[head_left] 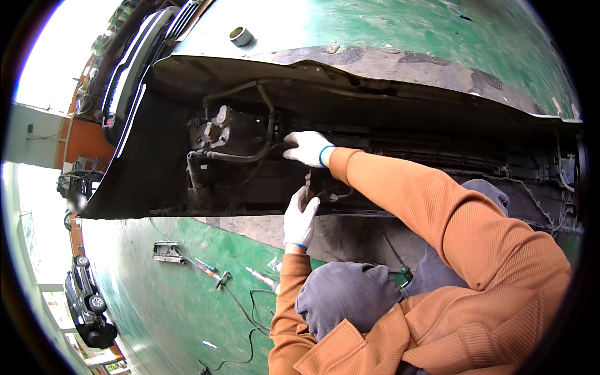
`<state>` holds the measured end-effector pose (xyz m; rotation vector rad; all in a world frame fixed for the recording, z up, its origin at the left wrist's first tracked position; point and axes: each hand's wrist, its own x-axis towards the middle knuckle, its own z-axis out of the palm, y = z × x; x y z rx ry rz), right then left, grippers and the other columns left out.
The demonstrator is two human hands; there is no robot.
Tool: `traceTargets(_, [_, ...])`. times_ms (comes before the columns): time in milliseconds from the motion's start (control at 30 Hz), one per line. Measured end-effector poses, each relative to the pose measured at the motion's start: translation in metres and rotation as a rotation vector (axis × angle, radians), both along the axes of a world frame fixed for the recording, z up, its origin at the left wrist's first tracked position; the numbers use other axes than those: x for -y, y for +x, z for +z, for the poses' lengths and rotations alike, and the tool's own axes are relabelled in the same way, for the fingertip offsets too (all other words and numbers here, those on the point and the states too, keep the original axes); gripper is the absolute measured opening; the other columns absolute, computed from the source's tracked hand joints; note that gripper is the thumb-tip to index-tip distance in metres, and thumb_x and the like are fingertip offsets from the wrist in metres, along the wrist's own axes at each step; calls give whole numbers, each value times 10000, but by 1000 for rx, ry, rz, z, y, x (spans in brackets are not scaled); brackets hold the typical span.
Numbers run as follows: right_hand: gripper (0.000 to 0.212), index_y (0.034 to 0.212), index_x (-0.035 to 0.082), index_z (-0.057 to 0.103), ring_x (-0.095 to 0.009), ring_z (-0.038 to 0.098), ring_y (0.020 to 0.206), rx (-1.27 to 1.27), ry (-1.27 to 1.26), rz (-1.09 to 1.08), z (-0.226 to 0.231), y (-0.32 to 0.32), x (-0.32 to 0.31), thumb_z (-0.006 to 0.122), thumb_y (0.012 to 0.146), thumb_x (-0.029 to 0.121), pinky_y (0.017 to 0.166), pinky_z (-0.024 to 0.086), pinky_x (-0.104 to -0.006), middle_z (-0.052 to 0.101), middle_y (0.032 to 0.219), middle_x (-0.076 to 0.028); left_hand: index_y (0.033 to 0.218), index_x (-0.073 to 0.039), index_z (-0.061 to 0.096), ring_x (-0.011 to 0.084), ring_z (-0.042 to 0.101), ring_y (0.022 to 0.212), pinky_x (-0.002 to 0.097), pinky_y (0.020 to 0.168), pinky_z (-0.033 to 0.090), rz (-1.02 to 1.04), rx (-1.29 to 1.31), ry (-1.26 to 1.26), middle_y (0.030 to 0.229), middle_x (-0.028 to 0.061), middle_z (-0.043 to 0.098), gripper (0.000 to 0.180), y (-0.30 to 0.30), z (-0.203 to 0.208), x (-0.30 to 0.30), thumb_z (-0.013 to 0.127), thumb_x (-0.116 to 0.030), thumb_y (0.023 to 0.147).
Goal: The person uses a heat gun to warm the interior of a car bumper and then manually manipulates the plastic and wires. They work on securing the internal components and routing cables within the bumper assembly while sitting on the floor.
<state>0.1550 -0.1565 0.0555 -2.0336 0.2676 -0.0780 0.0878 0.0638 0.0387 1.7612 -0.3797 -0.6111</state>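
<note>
A large dark car bumper [400, 112] lies with its hollow inner side facing up, wiring running along it. My left hand [301, 219], in a white glove, is closed at the bumper's near edge, pinching a small wire connector [308, 180]. Farther in, my gloved right hand [307, 149] has its fingers curled beside a black hose [240, 157]; what lies between its fingertips is hidden. Left of the right hand, a metal fitting [214, 129] on a plate is mounted in the bumper. A loose wire with a pale plug [337, 197] lies right of the left hand.
On the green floor [137, 300] lie a dark rectangular frame [168, 252], a T-shaped tool [222, 279], cables and a screwdriver [406, 273] near my knee. A round container [240, 36] stands beyond the bumper. Another bumper [134, 69] is at the far left.
</note>
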Motion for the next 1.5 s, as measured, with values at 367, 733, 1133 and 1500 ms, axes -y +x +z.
traceTargets(367, [524, 1182, -2, 675, -443, 686, 1135, -67, -300, -79, -6, 26, -27, 760, 913, 441, 984, 537, -518, 724, 1161, -285, 1439, 35, 579, 227, 661, 1237, 362, 1089, 508, -11, 279, 186, 1337, 162, 684, 562, -5, -27, -14, 769, -197, 964])
traceTargets(733, [443, 1081, 40, 729, -434, 688, 1091, -49, -346, 307, 25, 20, 7, 630, 975, 458, 950, 535, -503, 741, 1089, -244, 1412, 32, 607, 237, 678, 1208, 362, 1065, 524, -90, 406, 218, 1337, 164, 684, 527, -9, -7, -6, 764, -198, 964])
traceTargets(1133, [422, 855, 52, 763, -182, 606, 634, -304, 27, 179, 73, 18, 80, 680, 935, 458, 637, 503, -351, 684, 749, -50, 1248, -78, 651, 219, 683, 1084, 392, 988, 547, 436, -40, -744, 1274, 100, 692, 332, 21, 38, -60, 644, -362, 1077])
traceTargets(1500, [414, 1227, 118, 791, -229, 726, 934, -628, -189, 709, -16, -39, 41, 764, 858, 305, 815, 573, -369, 781, 1029, -115, 1454, -62, 537, 298, 583, 1320, 446, 1160, 449, 524, 21, -782, 1489, 125, 575, 459, 45, 58, -56, 550, -376, 1120])
